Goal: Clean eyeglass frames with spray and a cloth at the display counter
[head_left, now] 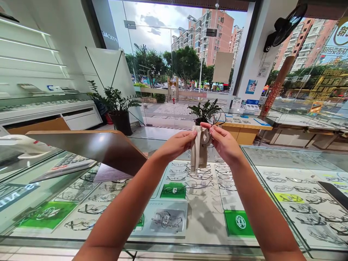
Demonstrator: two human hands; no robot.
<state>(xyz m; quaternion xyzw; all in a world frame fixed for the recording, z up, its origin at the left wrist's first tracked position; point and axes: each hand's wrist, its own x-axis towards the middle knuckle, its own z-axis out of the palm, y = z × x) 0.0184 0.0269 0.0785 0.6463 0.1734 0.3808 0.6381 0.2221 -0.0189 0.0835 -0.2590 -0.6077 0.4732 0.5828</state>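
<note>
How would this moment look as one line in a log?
left hand: pinching beige cloth | right hand: holding eyeglasses | both hands: raised over glass display case | inside case: displayed frames

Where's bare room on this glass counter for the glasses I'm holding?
The glass top looks bare between the pale eyewear display and right-hand green card, both seemingly beneath it. It's crowded at left around the keyboard and brown-edged board; a dark slab occupies far right.

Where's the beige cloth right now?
Head view, just right of centre: the beige cloth is pinched in the left hand, beside the right hand, and hangs above the glass display case.
</note>
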